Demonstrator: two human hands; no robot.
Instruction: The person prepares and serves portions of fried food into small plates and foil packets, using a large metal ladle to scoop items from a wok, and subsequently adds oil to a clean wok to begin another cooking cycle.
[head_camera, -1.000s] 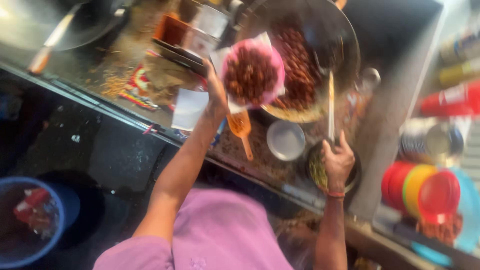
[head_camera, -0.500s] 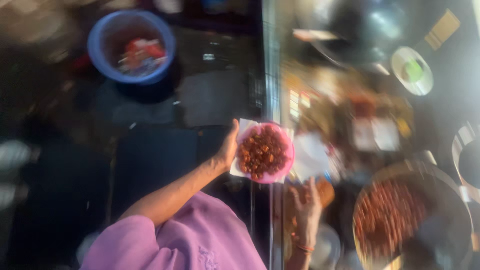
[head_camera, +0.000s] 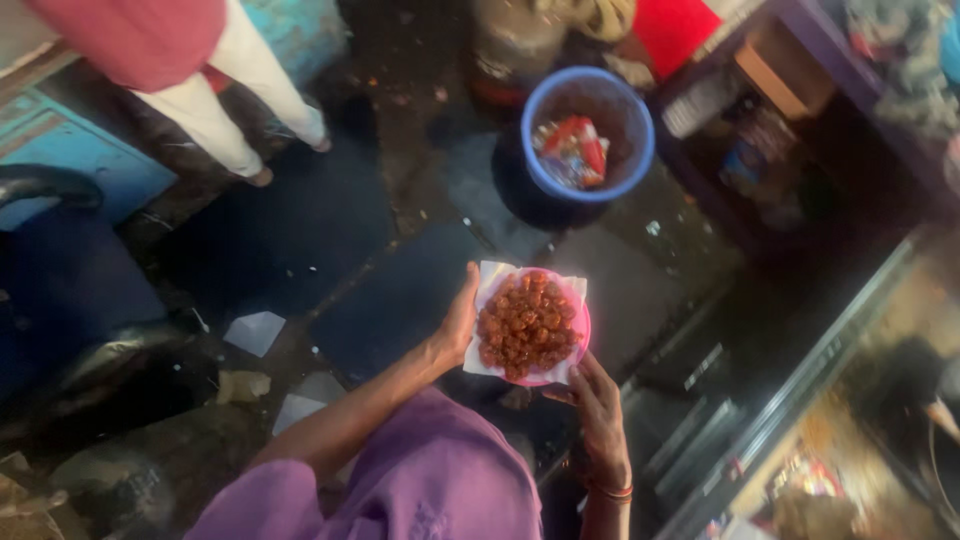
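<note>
I am looking straight down at a dark, wet floor (head_camera: 300, 250) with bits of paper lying on it, beside a stall counter (head_camera: 800, 400) whose metal edge runs along the lower right.

In the middle of my view is a pink plate (head_camera: 578, 345), lined with white paper (head_camera: 495, 275) and heaped with brown glazed pieces of food (head_camera: 528, 325). It is held up over the floor, level, just short of the counter edge. The left hand (head_camera: 458, 325) grips the plate's near-left rim, thumb up along the paper, fingers hidden beneath. The right hand (head_camera: 598, 415) sits at the plate's lower edge, fingertips touching the rim from below; whether it actually grips I cannot tell. The two hands are apart, one on each side of the plate. A bangle (head_camera: 610, 492) circles the right wrist, and a purple sleeve (head_camera: 400, 480) covers the left shoulder below the plate.

Beyond the plate, farther up, stands a blue bucket (head_camera: 640, 125) with red and white wrappers inside. To the upper left of the plate, well apart, another person's legs in white trousers (head_camera: 235, 95) stand on the floor. Shelves (head_camera: 770, 110) with blurred goods are to the right of the bucket.
</note>
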